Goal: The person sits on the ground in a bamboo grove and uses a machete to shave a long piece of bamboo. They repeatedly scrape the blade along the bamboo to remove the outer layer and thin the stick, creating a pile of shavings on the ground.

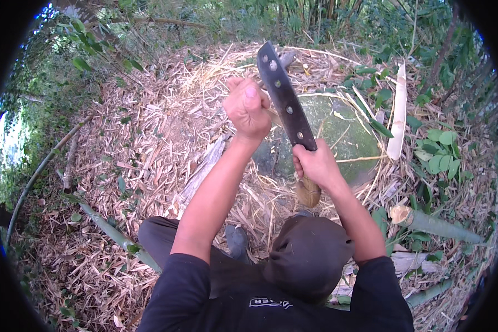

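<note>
Here the right hand [318, 166] grips the knife [284, 98], blade slanting forward-left over the stone's [327, 117] left edge, beside the curled left hand [246, 112], contents unclear.

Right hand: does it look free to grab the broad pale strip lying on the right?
Probably not as things stand: the right hand is closed around the handle of the big knife. Otherwise, nothing large seems to stand between it and the broad pale strip.
</note>
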